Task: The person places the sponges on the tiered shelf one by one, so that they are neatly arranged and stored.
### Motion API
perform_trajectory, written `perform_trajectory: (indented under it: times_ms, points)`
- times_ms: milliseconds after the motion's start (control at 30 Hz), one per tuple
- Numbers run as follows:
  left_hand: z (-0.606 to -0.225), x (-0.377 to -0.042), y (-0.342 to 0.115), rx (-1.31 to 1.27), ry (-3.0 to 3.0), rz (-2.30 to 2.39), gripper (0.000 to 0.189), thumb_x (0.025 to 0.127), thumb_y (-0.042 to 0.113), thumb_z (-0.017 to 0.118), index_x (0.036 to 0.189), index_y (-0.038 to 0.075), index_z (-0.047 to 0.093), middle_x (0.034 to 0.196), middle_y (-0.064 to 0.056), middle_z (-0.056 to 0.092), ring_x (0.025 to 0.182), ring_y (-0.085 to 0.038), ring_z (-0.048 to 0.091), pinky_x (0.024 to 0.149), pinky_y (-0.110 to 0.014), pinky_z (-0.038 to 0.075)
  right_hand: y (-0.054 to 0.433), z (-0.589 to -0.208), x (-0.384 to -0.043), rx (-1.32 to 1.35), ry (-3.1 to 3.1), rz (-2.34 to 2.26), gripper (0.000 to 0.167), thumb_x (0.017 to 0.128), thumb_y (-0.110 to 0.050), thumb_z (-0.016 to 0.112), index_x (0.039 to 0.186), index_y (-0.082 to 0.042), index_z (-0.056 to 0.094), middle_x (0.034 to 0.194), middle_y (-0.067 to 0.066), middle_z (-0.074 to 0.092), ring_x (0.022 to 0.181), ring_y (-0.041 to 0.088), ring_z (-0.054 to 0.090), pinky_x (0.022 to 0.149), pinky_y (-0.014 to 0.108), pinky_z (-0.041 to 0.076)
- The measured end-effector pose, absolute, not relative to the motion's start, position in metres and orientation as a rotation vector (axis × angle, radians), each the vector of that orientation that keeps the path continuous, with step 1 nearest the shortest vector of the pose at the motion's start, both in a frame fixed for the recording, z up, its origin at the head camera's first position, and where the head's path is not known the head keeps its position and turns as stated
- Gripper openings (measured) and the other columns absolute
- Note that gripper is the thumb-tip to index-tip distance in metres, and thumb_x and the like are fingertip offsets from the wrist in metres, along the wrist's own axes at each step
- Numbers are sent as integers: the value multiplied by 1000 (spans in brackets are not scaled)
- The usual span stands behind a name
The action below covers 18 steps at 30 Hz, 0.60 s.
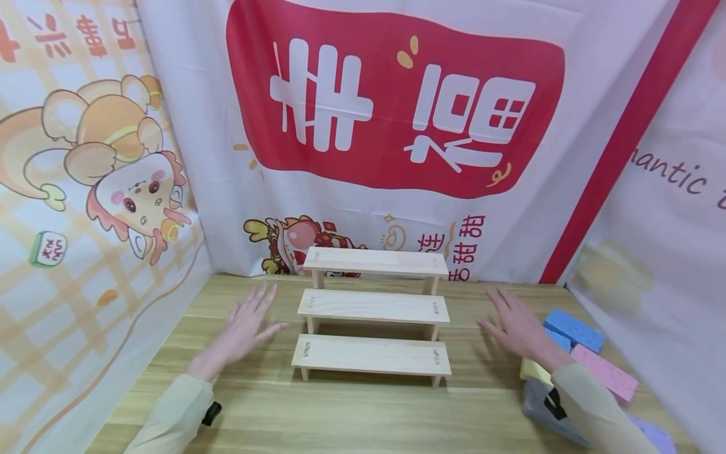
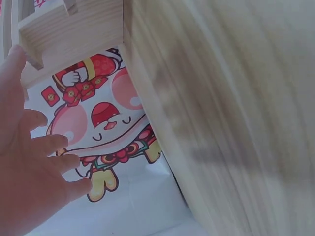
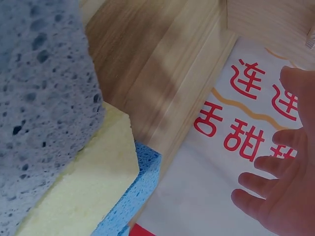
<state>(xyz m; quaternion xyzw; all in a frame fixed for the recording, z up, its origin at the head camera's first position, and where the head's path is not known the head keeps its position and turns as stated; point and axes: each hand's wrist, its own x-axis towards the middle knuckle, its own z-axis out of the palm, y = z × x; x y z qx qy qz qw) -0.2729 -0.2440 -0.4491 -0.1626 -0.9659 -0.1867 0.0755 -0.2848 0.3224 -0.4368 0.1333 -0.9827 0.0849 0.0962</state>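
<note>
A pale wooden stand with three stepped shelves stands in the middle of the table. To its left, my left hand hovers with fingers spread, holding nothing. My right hand is on the stand's other side, likewise spread, with nothing in its grasp. Close to the right forearm lies a group of sponges: a blue sponge, a pink sponge, a grey sponge, a yellow sponge and a purple one partly hidden by the sleeve. Neither hand touches the stand or the sponges.
The wood-grain table is bounded by a white cloth with a red printed panel at the back. A cartoon-patterned cloth hangs on the left, and a pale cloth on the right.
</note>
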Motion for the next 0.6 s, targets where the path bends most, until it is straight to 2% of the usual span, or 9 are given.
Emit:
perform_trajectory:
  times_ms: [367,600]
  points:
    - [-454,-259,-232,-576,-2848,-526,87,97,50,54,159,7,10,166,-16,12,152,-42,16,126,-61,11,329,-433,-267,372,-2915,352,80,97,-54,54,151,1,34,154,32,34,137,53,37,109,70,37]
    - [-456,-250,-227,-608,-2818,-502,86,96,51,56,157,4,18,164,-17,18,152,-40,20,125,-61,13,334,-432,-257,358,-2923,413,81,96,-56,55,149,3,37,152,32,36,137,52,37,109,72,36]
